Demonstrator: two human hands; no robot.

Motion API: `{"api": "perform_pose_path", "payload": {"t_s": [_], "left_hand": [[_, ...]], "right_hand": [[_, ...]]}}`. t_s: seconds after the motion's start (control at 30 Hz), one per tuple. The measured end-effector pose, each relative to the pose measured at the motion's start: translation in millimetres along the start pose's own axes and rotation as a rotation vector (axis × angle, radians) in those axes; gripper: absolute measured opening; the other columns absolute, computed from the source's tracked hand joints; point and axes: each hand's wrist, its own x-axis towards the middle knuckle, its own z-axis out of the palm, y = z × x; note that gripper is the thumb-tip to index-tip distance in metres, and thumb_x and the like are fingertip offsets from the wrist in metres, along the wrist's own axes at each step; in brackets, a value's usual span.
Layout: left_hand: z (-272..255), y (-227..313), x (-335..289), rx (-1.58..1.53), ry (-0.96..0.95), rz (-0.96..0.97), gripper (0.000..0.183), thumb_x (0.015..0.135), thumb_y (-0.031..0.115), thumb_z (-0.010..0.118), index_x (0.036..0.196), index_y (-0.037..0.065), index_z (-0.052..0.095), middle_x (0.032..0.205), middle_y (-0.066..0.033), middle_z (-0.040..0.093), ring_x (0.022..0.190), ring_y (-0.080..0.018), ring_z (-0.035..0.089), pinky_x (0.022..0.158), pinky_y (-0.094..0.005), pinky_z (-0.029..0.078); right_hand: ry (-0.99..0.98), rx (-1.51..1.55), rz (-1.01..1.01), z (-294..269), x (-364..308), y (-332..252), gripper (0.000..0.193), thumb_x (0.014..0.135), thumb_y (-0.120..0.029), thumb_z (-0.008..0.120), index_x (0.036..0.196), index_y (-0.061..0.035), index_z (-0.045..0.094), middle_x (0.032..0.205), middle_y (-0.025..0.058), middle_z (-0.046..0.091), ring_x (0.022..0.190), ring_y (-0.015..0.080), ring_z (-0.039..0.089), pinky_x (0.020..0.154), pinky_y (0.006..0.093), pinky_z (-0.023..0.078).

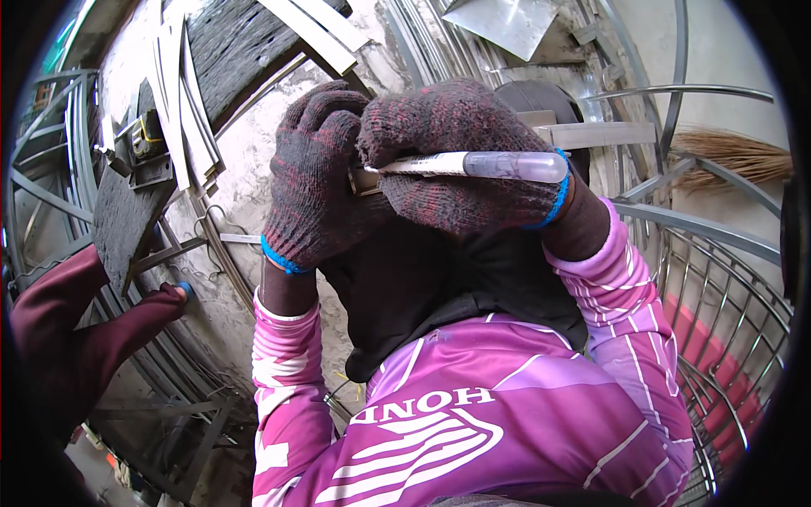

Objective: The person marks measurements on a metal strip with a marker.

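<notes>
Both my hands wear dark knitted gloves with blue cuffs and meet in front of my lap. My right hand [465, 156] is closed around a marker pen [511, 166] with a white barrel and a clear, purplish rear end pointing right. The pen's tip is hidden by the glove. My left hand [314, 169] sits right beside it with bent fingers. A small part of a flat metal piece [365, 182] shows between the two hands, at the left glove's edge. Behind my right hand a flat metal strip [601, 135] sticks out to the right; whether the two join is hidden.
A dark wooden board [241, 51] at the far left bears pale metal strips [325, 29], near a yellow-and-black tape measure [149, 135]. Another person's maroon-clothed limb [127, 342] reaches in at left. A wire rack [718, 338] and broom bristles [731, 156] are at right.
</notes>
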Motion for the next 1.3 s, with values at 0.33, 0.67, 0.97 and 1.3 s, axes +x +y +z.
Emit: {"api": "perform_pose_path", "payload": {"t_s": [0.33,0.67,0.97,1.3], "left_hand": [[-1.9,4.5,0.4,0.003,-0.011,-0.011,0.068,0.062,0.037,0.094,0.118,0.006,0.07,0.128,-0.0187,0.067,0.128,-0.0441,0.06,0.11,-0.0529,0.047],[-3.4,10.5,0.9,-0.015,0.01,-0.025,0.061,0.064,0.035,0.094,0.112,0.008,0.07,0.125,-0.0164,0.068,0.126,-0.0424,0.061,0.109,-0.0521,0.047],[-5.0,9.4,3.2,-0.04,0.019,0.052,0.049,0.069,0.033,0.097,0.093,0.011,0.061,0.117,-0.0141,0.07,0.122,-0.0409,0.064,0.104,-0.0521,0.048],[0.4,12.8,-1.3,-0.041,0.008,-0.015,0.058,0.067,0.039,0.095,0.112,0.009,0.073,0.128,-0.0172,0.068,0.13,-0.042,0.059,0.109,-0.0534,0.046]], "right_hand": [[0.063,-0.012,-0.111,3.8,-4.9,3.4,0.032,0.084,-0.009,0.082,0.114,-0.0038,0.072,0.102,0.0174,0.075,0.091,0.0397,0.076,0.081,0.045,0.063],[0.138,-0.028,-0.123,3.6,-8.6,-5.9,0.031,0.082,-0.005,0.084,0.112,-0.0034,0.073,0.109,0.0163,0.076,0.097,0.0352,0.077,0.084,0.0417,0.062],[0.171,0.172,0.24,-47.5,-23.5,-27.6,0.023,0.083,0.001,0.08,0.105,0.0001,0.072,0.106,0.0128,0.072,0.098,0.023,0.072,0.085,0.0368,0.058],[0.044,0.22,-0.052,-6.2,-0.1,-7.1,0.028,0.084,-0.007,0.083,0.109,-0.002,0.07,0.101,0.0148,0.072,0.09,0.0303,0.073,0.081,0.0394,0.06]]}}
